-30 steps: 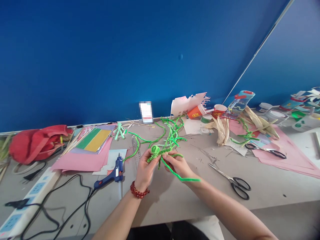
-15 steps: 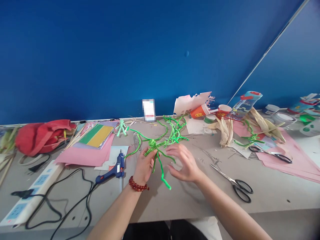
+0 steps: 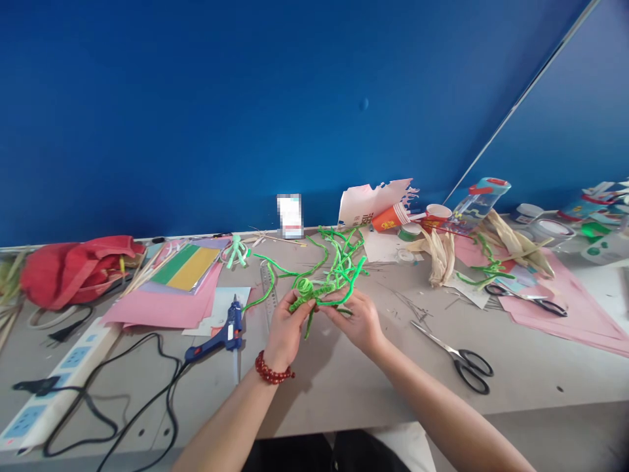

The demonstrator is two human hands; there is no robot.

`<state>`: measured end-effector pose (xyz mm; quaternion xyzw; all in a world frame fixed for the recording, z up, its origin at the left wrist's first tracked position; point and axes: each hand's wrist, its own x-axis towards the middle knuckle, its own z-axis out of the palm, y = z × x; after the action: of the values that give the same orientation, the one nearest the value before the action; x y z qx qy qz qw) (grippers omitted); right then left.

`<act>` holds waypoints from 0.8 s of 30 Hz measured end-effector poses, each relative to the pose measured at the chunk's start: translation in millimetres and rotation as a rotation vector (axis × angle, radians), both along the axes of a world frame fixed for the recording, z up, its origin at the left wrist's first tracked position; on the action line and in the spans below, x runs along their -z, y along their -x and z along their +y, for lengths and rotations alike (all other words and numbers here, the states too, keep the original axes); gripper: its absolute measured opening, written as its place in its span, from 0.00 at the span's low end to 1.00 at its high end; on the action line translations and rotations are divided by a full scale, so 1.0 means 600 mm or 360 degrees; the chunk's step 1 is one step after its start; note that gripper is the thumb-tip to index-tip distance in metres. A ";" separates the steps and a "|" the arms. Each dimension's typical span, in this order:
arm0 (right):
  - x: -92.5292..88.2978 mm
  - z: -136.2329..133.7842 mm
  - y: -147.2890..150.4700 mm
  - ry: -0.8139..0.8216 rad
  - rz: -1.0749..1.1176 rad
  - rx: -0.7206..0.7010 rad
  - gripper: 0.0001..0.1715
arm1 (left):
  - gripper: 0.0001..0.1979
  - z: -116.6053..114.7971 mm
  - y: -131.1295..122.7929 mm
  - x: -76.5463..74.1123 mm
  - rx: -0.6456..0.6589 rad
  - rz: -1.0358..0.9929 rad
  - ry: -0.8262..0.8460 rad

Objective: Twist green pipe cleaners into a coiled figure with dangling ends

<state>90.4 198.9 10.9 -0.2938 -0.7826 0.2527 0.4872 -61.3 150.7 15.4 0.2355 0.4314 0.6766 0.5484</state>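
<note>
A figure of green pipe cleaners [image 3: 305, 288], with a coiled end and several loose strands, is held just above the table. My left hand [image 3: 286, 331] grips its coiled part between thumb and fingers, and a red bead bracelet [image 3: 273, 370] circles that wrist. My right hand [image 3: 361, 321] pinches a bright green strand [image 3: 351, 288] of the same figure, close to the left fingertips. That strand bends out to the right and upward. Behind the hands lies a tangle of green pipe cleaners [image 3: 344, 252]; where it meets the held figure I cannot tell.
Left of my hands lie a blue glue gun [image 3: 228, 331], a metal ruler [image 3: 269, 292], pink paper [image 3: 162, 305] and a power strip [image 3: 63, 377] with black cords. To the right are scissors [image 3: 459, 357], thin wires [image 3: 410, 301], dried husks [image 3: 439, 255] and paper cups [image 3: 390, 217].
My right hand has moved in to the left and closed on a loose strand. The strand that hung down toward me now points right and upward.
</note>
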 end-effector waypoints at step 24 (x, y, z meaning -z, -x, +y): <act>-0.002 -0.009 0.032 0.1577 0.0959 -0.0508 0.16 | 0.12 -0.003 0.001 -0.010 0.0404 0.0003 -0.0021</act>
<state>71.0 193.7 11.9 -0.2802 -0.4335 0.7295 0.4487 -61.7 148.6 21.1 0.2926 0.3941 0.6043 0.6276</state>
